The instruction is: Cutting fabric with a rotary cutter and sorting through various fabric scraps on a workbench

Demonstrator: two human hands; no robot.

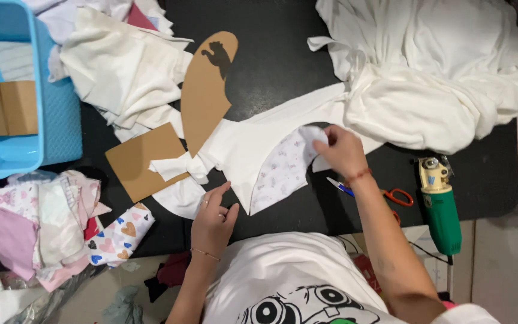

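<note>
Black worktable [283, 54] | right hand [342, 150] pinches up curved printed fabric piece [283, 174], checking edge | left hand [213, 219] loose, empty, steadying white cloth [241, 150].

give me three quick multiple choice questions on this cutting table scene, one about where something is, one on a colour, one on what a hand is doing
1. Where do the scissors lie?
A. inside the blue basket
B. on the dark table, beside the right forearm
C. on top of the cardboard template

2. What colour is the body of the electric cutter?
A. green
B. white
C. pink

3. What is the right hand doing?
A. resting flat on bare table
B. gripping the scissors
C. pinching the top edge of the printed fabric piece

Answers: 1 B, the orange handles show just past the forearm; 2 A, the long body is green; 3 C, fingers are closed on the cloth edge, while the left hand rests at the fabric's lower tip.
</note>
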